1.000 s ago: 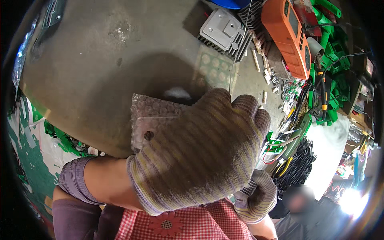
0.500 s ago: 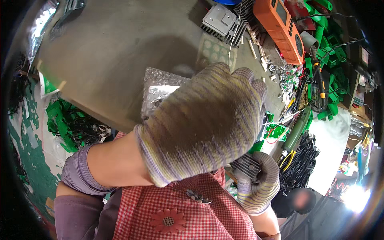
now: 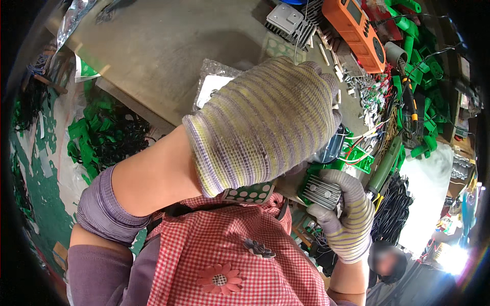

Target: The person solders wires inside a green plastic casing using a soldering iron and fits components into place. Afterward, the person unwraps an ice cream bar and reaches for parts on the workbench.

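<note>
At four o'clock from the middle of the view, the person's right hand (image 3: 347, 217), in a striped knit glove, has its grip pinching a finned metal block (image 3: 322, 193) between thumb and fingers, fins facing up toward me. Across the middle spreads the gloved left hand (image 3: 265, 122), its back turned up and its fingertips hidden, so I cannot tell whether that grip is closed on anything. Just beside it, toward eleven o'clock, a clear plastic bag (image 3: 222, 69) pokes out, partly covered by the glove. Farther off on the tabletop (image 3: 153, 56), between twelve and one, sits a grey metal housing (image 3: 286, 19); between one and two stands an orange meter (image 3: 360, 38). Toward three, green plastic parts (image 3: 434, 122) lie heaped. A red checked apron (image 3: 204, 245) fills six o'clock.
</note>
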`<state>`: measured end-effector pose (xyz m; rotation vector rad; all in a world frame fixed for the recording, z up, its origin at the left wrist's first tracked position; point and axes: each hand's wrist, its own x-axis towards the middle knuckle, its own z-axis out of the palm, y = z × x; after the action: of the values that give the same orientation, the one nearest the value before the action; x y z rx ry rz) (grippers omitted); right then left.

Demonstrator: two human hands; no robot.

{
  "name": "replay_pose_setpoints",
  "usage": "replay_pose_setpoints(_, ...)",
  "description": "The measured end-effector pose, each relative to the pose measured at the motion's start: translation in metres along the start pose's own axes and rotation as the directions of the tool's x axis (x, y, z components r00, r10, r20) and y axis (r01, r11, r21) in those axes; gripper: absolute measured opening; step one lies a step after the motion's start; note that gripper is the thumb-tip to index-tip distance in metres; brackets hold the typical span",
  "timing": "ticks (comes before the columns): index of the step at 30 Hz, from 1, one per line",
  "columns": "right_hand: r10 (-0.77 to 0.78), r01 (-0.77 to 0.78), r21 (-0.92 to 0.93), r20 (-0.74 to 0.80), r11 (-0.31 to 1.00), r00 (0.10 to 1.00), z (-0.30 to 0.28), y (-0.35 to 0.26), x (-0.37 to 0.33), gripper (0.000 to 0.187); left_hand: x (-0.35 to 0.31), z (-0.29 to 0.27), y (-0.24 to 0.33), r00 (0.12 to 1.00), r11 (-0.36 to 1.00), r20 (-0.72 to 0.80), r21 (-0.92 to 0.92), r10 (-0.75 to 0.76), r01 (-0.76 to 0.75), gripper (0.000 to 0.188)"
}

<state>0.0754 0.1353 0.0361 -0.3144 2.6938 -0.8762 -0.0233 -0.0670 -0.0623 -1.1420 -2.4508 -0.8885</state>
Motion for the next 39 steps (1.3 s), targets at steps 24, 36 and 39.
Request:
replay_pose_setpoints(24, -0.182, 0.173, -0.058, -0.351, 0.983, 0.918, 0.008, 0.067, -0.034, 0.035, 0.033, -0.028, 0.012, 0.948, 0.994, 0.312, -0.064, -0.068, 0.093, 0.071)
replay_pose_setpoints(36, -0.313, 0.440, 0.129, -0.529, 0.889, 0.788, 0.047, 0.081, -0.025, 0.029, 0.059, -0.049, 0.081, 0.891, 0.783, -0.058, -0.504, -0.451, 0.364, 0.067)
replay_pose_setpoints(39, -0.292, 0.466, 0.201, -0.554, 0.862, 0.780, 0.048, 0.087, -0.027, 0.025, 0.088, -0.033, 0.115, 0.874, 0.837, -0.283, -0.503, -0.396, 0.216, 0.070)
